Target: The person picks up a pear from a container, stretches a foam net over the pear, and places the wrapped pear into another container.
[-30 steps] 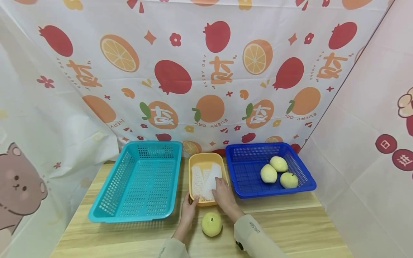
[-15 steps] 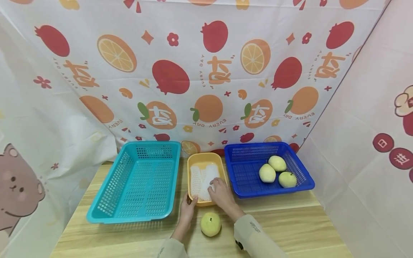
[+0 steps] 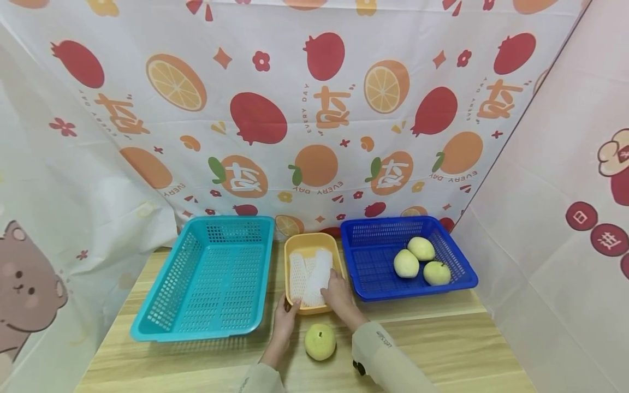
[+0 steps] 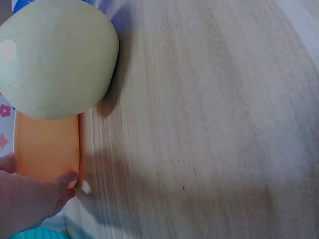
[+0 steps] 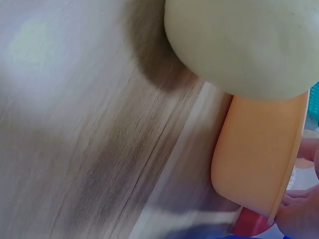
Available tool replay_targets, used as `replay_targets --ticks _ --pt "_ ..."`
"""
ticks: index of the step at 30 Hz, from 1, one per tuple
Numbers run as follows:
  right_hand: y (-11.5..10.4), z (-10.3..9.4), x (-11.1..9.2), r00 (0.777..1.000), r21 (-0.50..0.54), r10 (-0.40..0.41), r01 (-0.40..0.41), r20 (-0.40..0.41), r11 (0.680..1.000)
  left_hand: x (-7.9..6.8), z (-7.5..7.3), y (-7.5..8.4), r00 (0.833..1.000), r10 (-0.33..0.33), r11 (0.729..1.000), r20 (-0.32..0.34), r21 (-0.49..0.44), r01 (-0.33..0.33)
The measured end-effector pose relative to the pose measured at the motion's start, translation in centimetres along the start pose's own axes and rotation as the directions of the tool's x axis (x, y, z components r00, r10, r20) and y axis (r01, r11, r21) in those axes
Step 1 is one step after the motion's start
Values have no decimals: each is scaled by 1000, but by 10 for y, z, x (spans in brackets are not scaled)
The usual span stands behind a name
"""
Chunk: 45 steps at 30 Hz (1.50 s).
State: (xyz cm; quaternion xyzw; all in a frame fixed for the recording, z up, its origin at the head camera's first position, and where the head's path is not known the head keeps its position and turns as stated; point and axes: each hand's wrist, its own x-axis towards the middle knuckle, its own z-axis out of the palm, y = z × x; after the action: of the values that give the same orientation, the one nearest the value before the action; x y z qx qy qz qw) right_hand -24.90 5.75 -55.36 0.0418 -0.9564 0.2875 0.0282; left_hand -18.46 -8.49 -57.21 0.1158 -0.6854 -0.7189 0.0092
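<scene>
Several white foam fruit nets [image 3: 298,275] lie in a small yellow plastic container [image 3: 308,240] at the middle of the table. My left hand [image 3: 285,319] grips the container's near left corner; in the left wrist view, the thumb and fingers [image 4: 67,179] meet its orange-looking wall. Inside the container, my right hand [image 3: 339,295] pinches the rightmost foam net [image 3: 318,275], thumb to its left and fingers at its right edge. In the right wrist view that hand reaches over the rim, partly cut off by the frame. A yellow-green pear [image 3: 320,342] sits between my forearms, in front of the container.
A teal plastic basket [image 3: 221,289] stands to the left of the container. On the right, a blue basket [image 3: 368,267] holds a group of 3 pears [image 3: 406,264]. A fruit-printed cloth [image 3: 314,109] hangs behind them, with light cloths at both sides.
My right fingers lifted slightly, then came down at the net's right side. The right foam net has shifted a little. My left hand stays on the container, and the pear stays put.
</scene>
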Motion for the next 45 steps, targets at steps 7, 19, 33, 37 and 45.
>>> replay_targets --ticks 7,19,33,37,45 --pt "1 -2 -1 998 110 -1 8 -63 994 -1 0 -2 1000 -24 1000 1 5 24" --pt "1 -10 -4 967 373 53 45 -249 927 -1 1 -3 1000 -15 1000 0 -19 15" --pt "12 -21 -24 980 603 56 71 -190 794 0 2 -5 1000 8 1000 -8 -27 -8" --pt "13 -25 -32 983 650 37 90 -180 755 1 2 -5 1000 2 1000 -12 -19 -3" --pt "6 -39 -51 996 717 0 60 -84 695 -1 2 -7 996 17 1000 -85 -16 -19"
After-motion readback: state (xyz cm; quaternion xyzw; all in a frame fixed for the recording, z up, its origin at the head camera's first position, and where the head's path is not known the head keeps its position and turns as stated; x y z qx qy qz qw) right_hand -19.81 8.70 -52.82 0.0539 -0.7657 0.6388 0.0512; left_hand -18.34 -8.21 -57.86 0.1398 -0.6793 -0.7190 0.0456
